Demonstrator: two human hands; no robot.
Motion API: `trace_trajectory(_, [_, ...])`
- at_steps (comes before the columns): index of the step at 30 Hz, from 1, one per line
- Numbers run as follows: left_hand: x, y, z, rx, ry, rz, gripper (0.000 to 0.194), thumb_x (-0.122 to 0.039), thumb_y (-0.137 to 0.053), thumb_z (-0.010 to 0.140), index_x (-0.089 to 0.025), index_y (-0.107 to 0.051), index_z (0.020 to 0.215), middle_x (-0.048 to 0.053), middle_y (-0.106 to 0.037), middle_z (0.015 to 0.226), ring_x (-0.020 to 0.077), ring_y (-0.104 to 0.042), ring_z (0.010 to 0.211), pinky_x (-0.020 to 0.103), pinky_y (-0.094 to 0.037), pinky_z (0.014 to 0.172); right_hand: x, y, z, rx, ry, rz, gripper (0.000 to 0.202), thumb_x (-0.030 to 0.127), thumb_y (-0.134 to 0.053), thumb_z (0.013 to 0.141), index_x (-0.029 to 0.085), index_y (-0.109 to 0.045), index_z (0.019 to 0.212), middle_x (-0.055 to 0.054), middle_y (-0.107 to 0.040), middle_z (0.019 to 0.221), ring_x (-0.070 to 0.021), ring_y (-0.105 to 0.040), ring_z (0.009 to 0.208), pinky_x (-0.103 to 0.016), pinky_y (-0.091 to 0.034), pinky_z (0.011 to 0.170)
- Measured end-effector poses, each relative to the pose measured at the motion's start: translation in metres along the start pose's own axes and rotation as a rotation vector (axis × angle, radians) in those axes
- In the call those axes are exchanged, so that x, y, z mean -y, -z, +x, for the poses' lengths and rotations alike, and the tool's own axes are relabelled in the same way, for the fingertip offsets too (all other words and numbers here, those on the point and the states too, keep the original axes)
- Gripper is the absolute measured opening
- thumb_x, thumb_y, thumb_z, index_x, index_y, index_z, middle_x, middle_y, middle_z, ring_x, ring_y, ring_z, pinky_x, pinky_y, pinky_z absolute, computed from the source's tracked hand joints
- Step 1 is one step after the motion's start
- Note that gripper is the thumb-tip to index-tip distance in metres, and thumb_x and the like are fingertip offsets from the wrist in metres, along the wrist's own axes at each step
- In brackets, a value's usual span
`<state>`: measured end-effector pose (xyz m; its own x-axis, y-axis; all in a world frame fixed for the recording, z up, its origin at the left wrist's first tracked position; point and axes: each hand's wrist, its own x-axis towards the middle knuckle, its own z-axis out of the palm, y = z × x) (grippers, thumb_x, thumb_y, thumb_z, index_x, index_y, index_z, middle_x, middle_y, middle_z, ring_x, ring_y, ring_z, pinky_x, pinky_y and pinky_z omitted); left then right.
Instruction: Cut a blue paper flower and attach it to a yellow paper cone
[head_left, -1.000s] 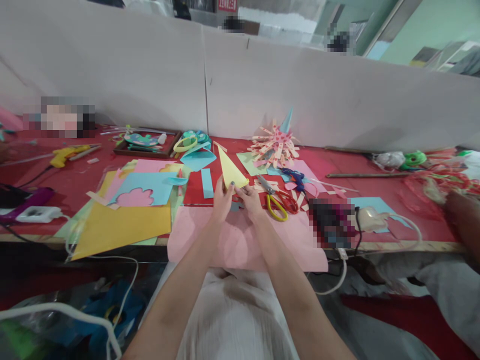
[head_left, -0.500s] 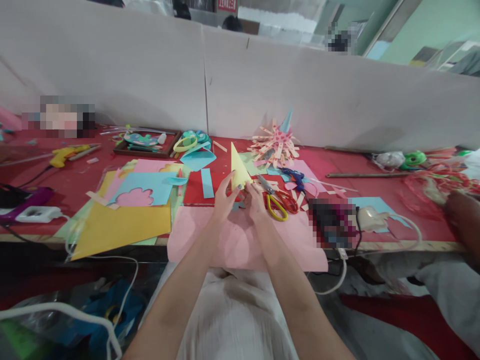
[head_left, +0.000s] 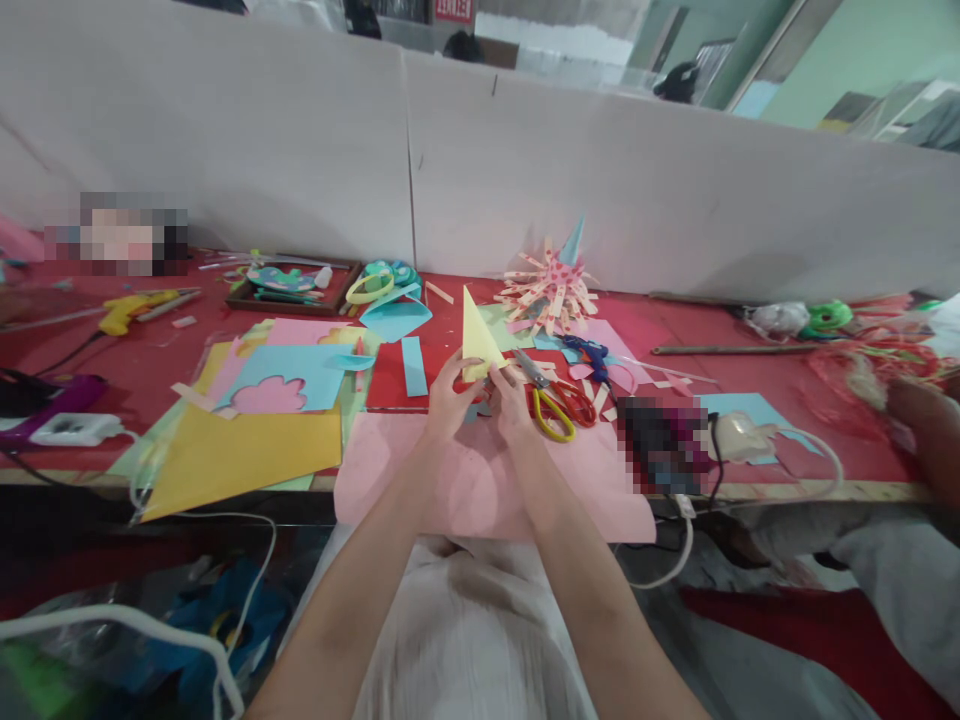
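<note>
A pale yellow paper cone points upward between my two hands, above the pink sheet. My left hand grips its lower left edge, fingers bent around the base. At the lower right corner my right hand pinches the paper. The fingers partly hide the cone's bottom edge. Just right of my right hand lie scissors with yellow handles and a red-handled pair. Behind them is a dark blue glue gun. A light blue paper strip rests left of the cone.
A fringed pink paper piece with a blue cone stands at the back. Coloured sheets are stacked on the left, near a yellow glue gun and a craft tray. Another person's hand is at far right, beyond a power strip.
My left fingers have shifted slightly on the cone's base, and their tips have come away from the middle of it. The cone has barely moved, and my right hand keeps its place.
</note>
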<state>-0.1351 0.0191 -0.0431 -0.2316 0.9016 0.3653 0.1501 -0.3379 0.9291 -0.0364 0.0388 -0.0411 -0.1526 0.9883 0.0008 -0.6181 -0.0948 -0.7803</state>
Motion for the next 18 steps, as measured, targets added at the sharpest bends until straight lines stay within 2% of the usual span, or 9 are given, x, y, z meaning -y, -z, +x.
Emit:
trace_trajectory(4, [-0.005,0.001,-0.001,-0.02,0.018,0.037,0.015,-0.022,-0.063,0.072,-0.022,-0.062,0.087,0.005,-0.057,0.124,0.0198,-0.06,0.104,0.033,-0.047,0.091,0.0,0.001,0.0,-0.036,-0.018,-0.039,0.029,0.037,-0.073,0.061,0.021,-0.062,0.083,0.003,-0.068,0.084,-0.0101,-0.062,0.067,-0.02,-0.051,0.059])
trace_trajectory(11, [-0.004,0.003,0.0,-0.107,-0.019,0.119,0.003,-0.023,-0.062,0.074,-0.021,-0.059,0.075,0.004,-0.064,0.102,0.0192,-0.06,0.097,0.034,-0.047,0.087,-0.004,0.001,0.001,-0.014,0.007,-0.162,0.033,0.04,-0.072,0.062,0.021,-0.063,0.087,0.001,-0.068,0.086,-0.0129,-0.064,0.072,-0.022,-0.052,0.059])
trace_trajectory(14, [-0.003,0.004,0.001,-0.131,-0.056,0.155,0.006,-0.023,-0.063,0.074,-0.02,-0.059,0.072,0.006,-0.061,0.106,0.021,-0.057,0.105,0.036,-0.045,0.09,-0.006,0.002,0.002,-0.021,0.006,-0.196,0.033,0.042,-0.071,0.062,0.02,-0.063,0.085,0.001,-0.067,0.083,-0.013,-0.063,0.07,-0.023,-0.052,0.06])
trace_trajectory(18, [-0.001,0.004,0.002,-0.164,-0.07,0.191,0.008,-0.023,-0.065,0.072,-0.02,-0.058,0.069,0.008,-0.054,0.116,0.0222,-0.052,0.111,0.039,-0.042,0.096,-0.012,0.008,0.007,-0.06,0.029,-0.318,0.031,0.046,-0.069,0.063,0.019,-0.062,0.076,0.003,-0.064,0.07,-0.0125,-0.061,0.064,-0.024,-0.05,0.062])
